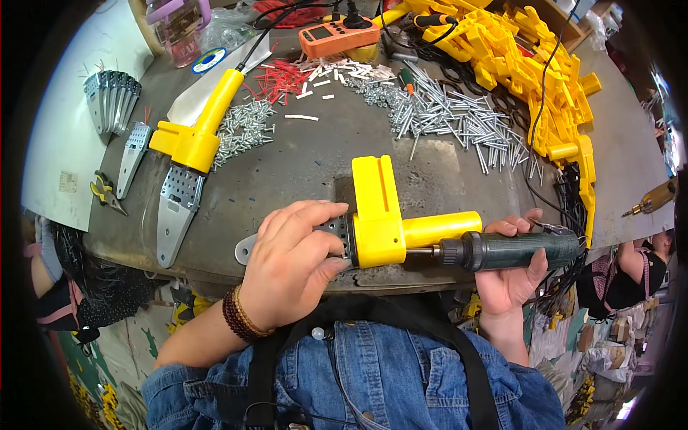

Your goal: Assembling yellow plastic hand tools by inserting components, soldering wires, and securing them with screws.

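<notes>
My left hand (290, 261) grips the perforated metal plate (247, 249) end of a yellow plastic tool body (383, 218) that lies across the near edge of the grey workbench (315, 161). My right hand (512, 276) is wrapped around a dark green electric screwdriver (512, 249), whose tip is pressed against the yellow body's side, just under its handle.
A finished yellow tool with a metal plate (190, 154) lies at the left. Loose screws (448, 115) and red and white tubes (287, 77) cover the bench's far side. Yellow plastic shells (534, 64) pile at the right, an orange meter (337, 36) at the back. Spare metal plates (113, 97) sit far left.
</notes>
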The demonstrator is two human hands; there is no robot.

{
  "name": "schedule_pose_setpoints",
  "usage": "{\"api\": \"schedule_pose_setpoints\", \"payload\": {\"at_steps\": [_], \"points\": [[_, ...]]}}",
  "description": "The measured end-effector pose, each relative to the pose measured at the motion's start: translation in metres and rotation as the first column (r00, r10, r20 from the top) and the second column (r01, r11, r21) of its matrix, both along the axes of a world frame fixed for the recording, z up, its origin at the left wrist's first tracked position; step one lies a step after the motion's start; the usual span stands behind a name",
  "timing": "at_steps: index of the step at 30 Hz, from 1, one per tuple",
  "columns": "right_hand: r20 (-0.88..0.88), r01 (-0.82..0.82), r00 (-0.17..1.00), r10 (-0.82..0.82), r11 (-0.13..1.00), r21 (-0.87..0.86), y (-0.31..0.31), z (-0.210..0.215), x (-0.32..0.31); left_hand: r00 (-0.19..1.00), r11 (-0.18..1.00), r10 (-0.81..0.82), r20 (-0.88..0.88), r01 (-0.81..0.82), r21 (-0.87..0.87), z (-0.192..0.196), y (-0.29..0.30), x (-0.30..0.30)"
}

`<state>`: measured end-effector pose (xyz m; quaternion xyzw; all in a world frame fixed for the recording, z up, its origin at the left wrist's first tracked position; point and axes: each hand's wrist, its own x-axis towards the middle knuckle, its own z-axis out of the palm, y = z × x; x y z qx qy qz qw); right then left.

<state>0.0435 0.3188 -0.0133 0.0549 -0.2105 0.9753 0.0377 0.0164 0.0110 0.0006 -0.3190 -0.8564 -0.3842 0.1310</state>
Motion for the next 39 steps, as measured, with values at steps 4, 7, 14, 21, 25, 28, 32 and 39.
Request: {"api": "schedule_pose_setpoints", "payload": {"at_steps": [4,7,14,21,25,28,32,39], "points": [[-0.007,-0.008,1.000,0.008,1.000,-0.004,-0.0008,0.0012,0.0007,1.000,1.000,0.020,-0.022,-0.020,-0.004,-0.0007,0.0010,0.0015],[-0.003,-0.012,1.000,0.012,1.000,-0.025,-0.0025,0.0017,0.0018,1.000,1.000,0.024,0.000,-0.024,-0.006,-0.0002,0.0012,0.0009],[0.012,0.009,1.000,-0.009,0.999,-0.031,-0.0017,0.0005,0.0023,1.000,1.000,0.024,0.012,-0.024,-0.008,0.0012,0.0015,0.0011],[0.017,0.001,1.000,0.000,1.000,-0.019,-0.0036,0.0005,0.0017,1.000,0.999,-0.016,0.003,0.016,-0.035,-0.0016,-0.0016,0.0008],[0.018,0.002,1.000,-0.002,1.000,-0.029,-0.0019,-0.0007,0.0029,1.000,1.000,-0.011,-0.012,0.011,-0.029,-0.0038,-0.0019,0.0008],[0.016,-0.001,1.000,0.002,0.999,-0.048,-0.0006,-0.0024,0.0035,1.000,1.000,-0.007,-0.014,0.007,-0.021,-0.0031,-0.0011,0.0018],[0.002,-0.003,1.000,0.004,0.999,-0.054,-0.0014,-0.0022,0.0037,0.999,1.000,0.012,-0.045,-0.012,0.001,-0.0018,0.0011,0.0010],[-0.004,-0.007,1.000,0.007,1.000,-0.028,-0.0010,-0.0044,0.0014,1.000,1.000,-0.006,-0.005,0.006,-0.010,-0.0023,-0.0011,0.0007]]}}
